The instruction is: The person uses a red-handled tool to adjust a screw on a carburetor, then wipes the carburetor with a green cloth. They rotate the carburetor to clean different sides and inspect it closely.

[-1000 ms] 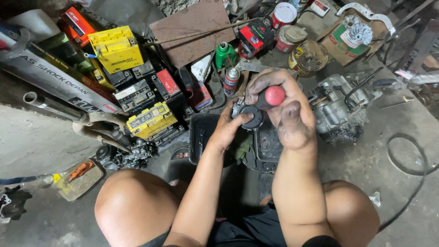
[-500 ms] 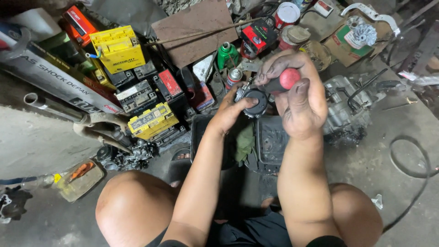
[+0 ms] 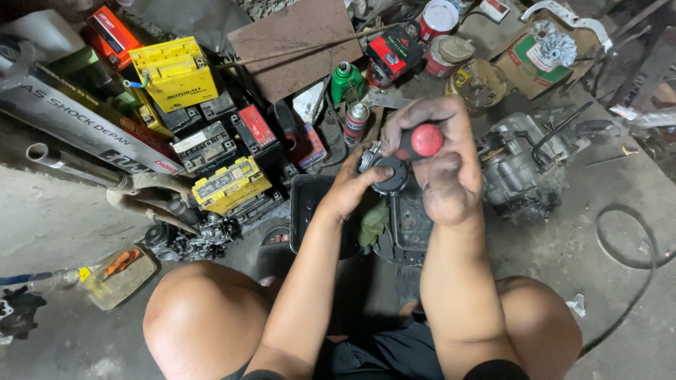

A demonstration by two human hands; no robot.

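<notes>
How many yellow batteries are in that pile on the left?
2 clearly show: one large yellow battery at the top of the pile, one smaller yellow battery lower down beside the black tray. A yellow edge between them may be a third, mostly hidden.

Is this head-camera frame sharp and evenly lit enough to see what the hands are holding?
Head view: soft, even light, no glare, hardly any motion blur; the right hand grips a red-handled tool, the left hand holds a small dark round part, both sharp. Wide-lens bending toward the edges; the tool's tip is hidden.
</notes>
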